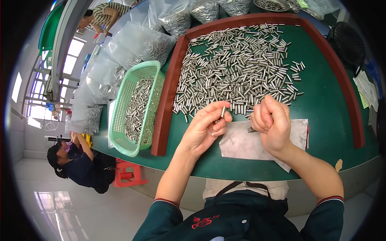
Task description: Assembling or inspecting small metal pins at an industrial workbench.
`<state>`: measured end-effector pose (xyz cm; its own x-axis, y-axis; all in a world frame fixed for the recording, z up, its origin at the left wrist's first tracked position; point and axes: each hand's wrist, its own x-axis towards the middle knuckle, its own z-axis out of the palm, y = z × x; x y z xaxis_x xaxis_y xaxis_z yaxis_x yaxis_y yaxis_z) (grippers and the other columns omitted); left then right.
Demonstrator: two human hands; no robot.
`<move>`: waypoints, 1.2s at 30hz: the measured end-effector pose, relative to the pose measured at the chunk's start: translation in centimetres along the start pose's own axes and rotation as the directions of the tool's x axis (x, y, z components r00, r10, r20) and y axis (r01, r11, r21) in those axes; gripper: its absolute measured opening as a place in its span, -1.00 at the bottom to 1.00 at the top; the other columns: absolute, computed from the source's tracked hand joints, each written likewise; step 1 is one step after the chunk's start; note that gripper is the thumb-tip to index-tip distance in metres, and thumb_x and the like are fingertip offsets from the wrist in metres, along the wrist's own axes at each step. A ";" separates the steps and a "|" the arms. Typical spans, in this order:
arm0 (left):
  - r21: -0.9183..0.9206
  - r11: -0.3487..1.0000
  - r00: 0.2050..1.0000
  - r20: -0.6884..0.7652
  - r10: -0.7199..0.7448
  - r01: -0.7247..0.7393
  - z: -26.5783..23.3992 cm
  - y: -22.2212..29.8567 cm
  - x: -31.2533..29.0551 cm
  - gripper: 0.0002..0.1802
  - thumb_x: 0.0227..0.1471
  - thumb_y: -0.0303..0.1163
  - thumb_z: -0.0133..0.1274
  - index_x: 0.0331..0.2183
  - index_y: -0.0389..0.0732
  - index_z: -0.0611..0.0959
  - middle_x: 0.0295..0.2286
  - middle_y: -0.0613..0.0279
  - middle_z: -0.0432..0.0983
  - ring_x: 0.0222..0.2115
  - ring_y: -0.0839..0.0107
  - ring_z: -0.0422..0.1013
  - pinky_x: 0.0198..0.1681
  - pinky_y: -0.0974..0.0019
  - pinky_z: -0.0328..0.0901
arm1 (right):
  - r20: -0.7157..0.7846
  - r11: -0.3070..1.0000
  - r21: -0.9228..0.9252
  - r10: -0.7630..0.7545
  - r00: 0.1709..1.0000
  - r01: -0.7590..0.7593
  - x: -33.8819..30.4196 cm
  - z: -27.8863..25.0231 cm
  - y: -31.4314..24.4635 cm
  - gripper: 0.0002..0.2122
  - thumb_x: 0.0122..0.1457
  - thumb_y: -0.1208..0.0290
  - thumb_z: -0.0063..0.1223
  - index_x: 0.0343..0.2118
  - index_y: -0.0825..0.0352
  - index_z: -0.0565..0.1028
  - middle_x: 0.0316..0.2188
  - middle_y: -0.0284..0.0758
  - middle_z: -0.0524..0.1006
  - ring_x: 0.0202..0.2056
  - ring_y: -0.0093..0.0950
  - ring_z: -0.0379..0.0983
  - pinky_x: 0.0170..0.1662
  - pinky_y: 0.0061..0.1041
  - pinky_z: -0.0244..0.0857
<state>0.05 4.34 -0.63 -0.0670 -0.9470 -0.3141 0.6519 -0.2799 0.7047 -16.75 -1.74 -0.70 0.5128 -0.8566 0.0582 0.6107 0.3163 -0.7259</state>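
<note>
My left hand (201,130) pinches a small shiny metal pin (223,111) upright between thumb and fingers. To its right, my right hand (274,125) is curled closed. A dark grey tip (251,129) pokes out beneath its fingers; the rest is hidden in the hand, so its kind does not show. Both hands hover over a whitish, smudged cloth (237,146) lying on the green tabletop (327,76). Just beyond them spreads a wide heap of similar short metal pins (241,68), some lined up side by side at the near edge.
A dark red wooden frame (160,120) borders the heap on three sides. Left of it stands a light green basket (113,120) part-filled with pins. Plastic bags (130,44) of pins line the back left. A black fan (348,42) stands at right. Two other people work at left.
</note>
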 end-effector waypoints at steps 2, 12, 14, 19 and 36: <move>-0.005 1.000 1.000 -0.014 0.006 -0.006 0.0 0.2 0.0 -0.74 -0.01 -0.45 -0.14 -0.23 -0.32 0.40 -0.53 0.22 0.37 -0.70 0.70 0.05 -0.66 0.64 -0.02 | -0.001 1.000 0.009 -0.005 1.000 0.005 0.1 0.1 0.0 -0.60 0.13 0.33 -0.38 -0.86 0.25 0.05 -0.90 -0.46 0.06 -0.79 -0.68 -0.12 -0.72 -0.66 -0.23; 0.057 0.988 0.990 -0.001 0.143 -0.143 -0.3 0.7 -0.1 -0.71 0.02 -0.26 -0.24 -0.57 -0.26 0.40 -0.62 0.23 0.32 -0.71 0.62 0.08 -0.66 0.60 -0.02 | 0.003 1.000 0.014 0.013 1.000 -0.013 0.1 -0.1 0.0 -0.59 0.13 0.31 -0.37 -0.86 0.25 0.05 -0.90 -0.47 0.06 -0.80 -0.69 -0.13 -0.72 -0.66 -0.24; 0.310 0.931 0.957 -0.150 0.249 -0.193 -0.4 0.7 -0.4 -0.82 -0.05 -0.39 -0.09 -0.60 -0.25 0.42 -0.73 0.41 0.17 -0.75 0.67 0.02 -0.67 0.61 -0.07 | 0.007 1.000 0.014 0.017 1.000 -0.018 0.1 -0.1 0.0 -0.59 0.13 0.31 -0.38 -0.86 0.25 0.05 -0.90 -0.46 0.06 -0.80 -0.69 -0.14 -0.72 -0.66 -0.24; 0.998 0.042 0.808 0.008 0.589 -0.041 0.6 0.2 -0.2 -0.92 -0.27 -0.57 0.07 -0.55 -0.27 0.54 -0.79 0.37 0.16 -0.76 0.66 0.06 -0.70 0.56 0.00 | -0.003 1.000 0.015 0.020 1.000 -0.020 0.1 -0.1 -0.1 -0.60 0.13 0.31 -0.38 -0.85 0.24 0.05 -0.89 -0.46 0.06 -0.80 -0.69 -0.14 -0.72 -0.66 -0.24; 0.975 -0.020 0.877 0.208 0.434 -0.222 1.6 -1.3 0.2 -0.94 -0.24 -0.57 0.05 -0.54 -0.30 0.52 -0.77 0.35 0.24 -0.76 0.63 0.08 -0.71 0.53 0.03 | -0.027 1.000 0.022 0.023 0.999 -0.022 0.0 -0.4 -0.1 -0.61 0.12 0.35 -0.39 -0.85 0.25 0.05 -0.89 -0.47 0.06 -0.80 -0.69 -0.12 -0.72 -0.66 -0.23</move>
<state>-2.04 4.31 -0.59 0.0667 -0.9844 0.1626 -0.7344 0.0619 0.6759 -17.09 -1.93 -0.91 0.5100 -0.8598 0.0231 0.6122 0.3441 -0.7119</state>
